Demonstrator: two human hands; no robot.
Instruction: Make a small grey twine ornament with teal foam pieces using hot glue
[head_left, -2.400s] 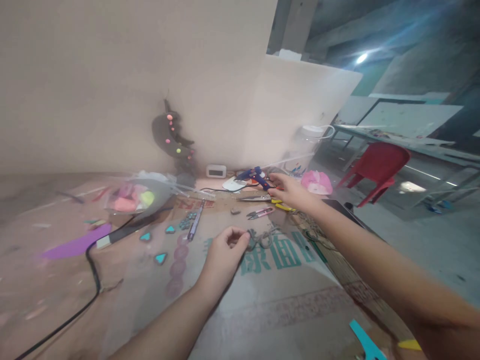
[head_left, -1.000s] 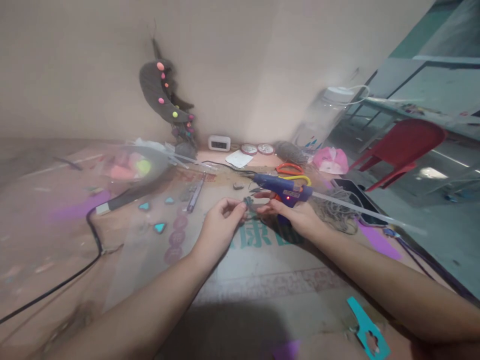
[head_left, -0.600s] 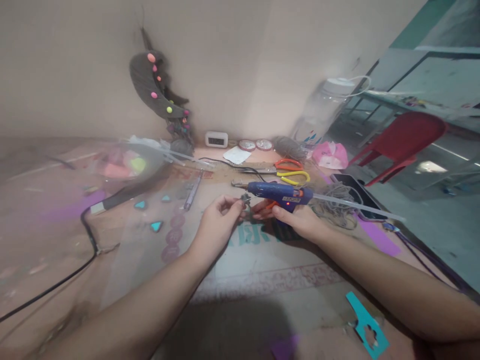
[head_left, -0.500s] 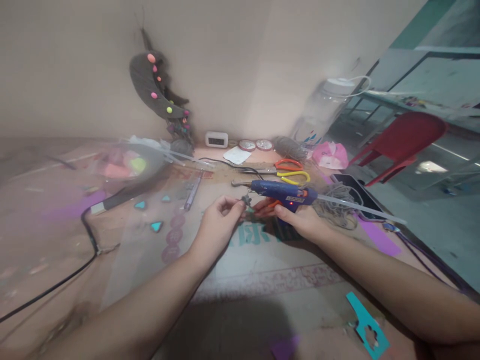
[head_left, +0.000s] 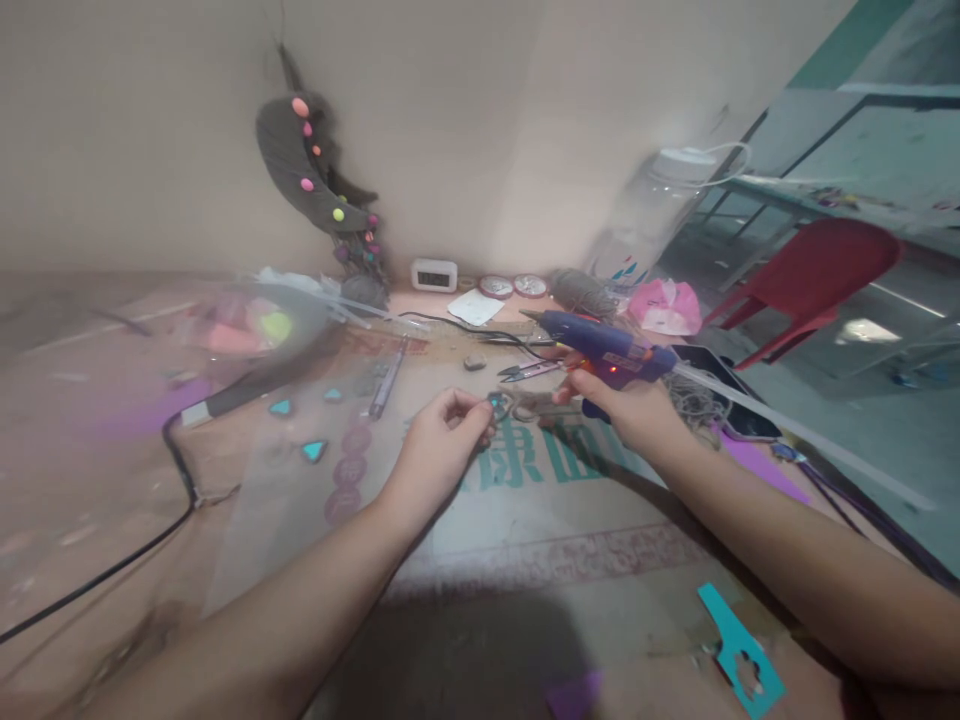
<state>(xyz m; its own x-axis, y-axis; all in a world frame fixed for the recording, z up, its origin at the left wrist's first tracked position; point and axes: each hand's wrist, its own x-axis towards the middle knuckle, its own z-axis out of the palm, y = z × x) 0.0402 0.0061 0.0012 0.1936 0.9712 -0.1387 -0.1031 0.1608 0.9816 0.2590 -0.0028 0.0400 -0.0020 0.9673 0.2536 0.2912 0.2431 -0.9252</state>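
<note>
My left hand (head_left: pixel 450 430) pinches a small flower-like piece (head_left: pixel 495 402), grey with some teal, between thumb and fingertips. A grey strand (head_left: pixel 525 404) lies just right of that piece; whether they are joined is unclear. In my right hand (head_left: pixel 626 405) is a blue hot glue gun (head_left: pixel 600 340), tilted with its nozzle up and to the left. Its small light glows red, and a long clear glue stick (head_left: pixel 795 430) sticks out of the back. Below the barrel, close to my right fingers, is a slim tool with pointed dark tips (head_left: pixel 517 375).
Teal triangles (head_left: pixel 313 451) and a pen (head_left: pixel 388 380) lie left of my hands. A teal cut-out strip (head_left: pixel 741 650) is near the front right. Behind stand a small clock (head_left: pixel 434 275) and a water bottle (head_left: pixel 649 220). A phone (head_left: pixel 731 390) sits by the right edge.
My right hand has lifted the glue gun up and right, away from the piece in my left hand. The gun now blocks most of the scissors. My left hand stays nearly still.
</note>
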